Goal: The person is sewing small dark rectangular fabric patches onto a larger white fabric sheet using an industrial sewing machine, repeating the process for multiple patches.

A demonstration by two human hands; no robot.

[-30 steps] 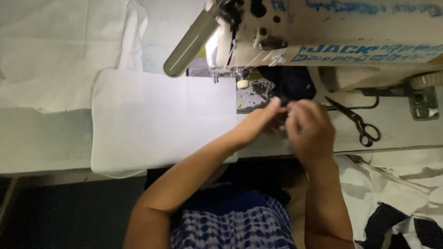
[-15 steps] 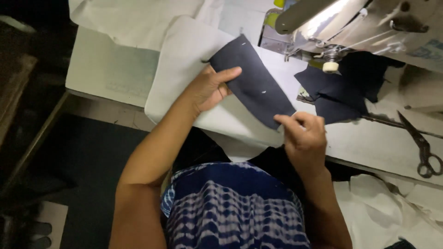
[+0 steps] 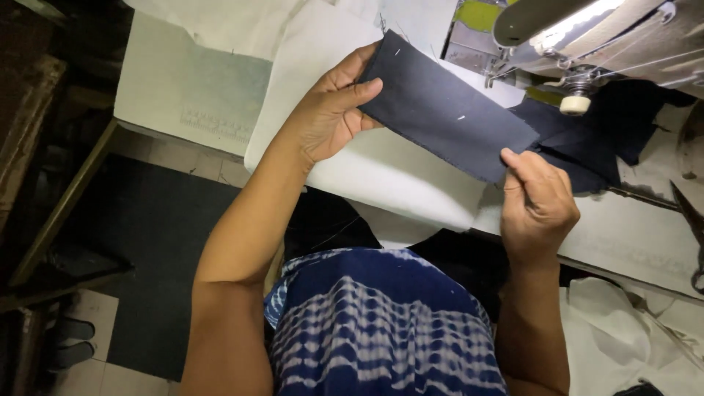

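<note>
A dark navy strip of fabric (image 3: pixel 447 117) is stretched between my two hands above the white sewing table (image 3: pixel 183 88). My left hand (image 3: pixel 334 110) grips its left end, thumb on top. My right hand (image 3: pixel 535 202) pinches its right end near the lower corner. More dark fabric pieces (image 3: pixel 587 154) lie under the sewing machine head (image 3: pixel 609 37), just beyond my right hand.
White cloth (image 3: pixel 396 183) covers the table under the strip. Scissors (image 3: pixel 693 220) lie at the right edge. A wooden bench (image 3: pixel 44 191) and dark floor are at the left. White fabric (image 3: pixel 623 337) piles at lower right.
My view has shifted left and down. Both hands have lifted the dark strip away from the machine and pulled it out flat between them.
</note>
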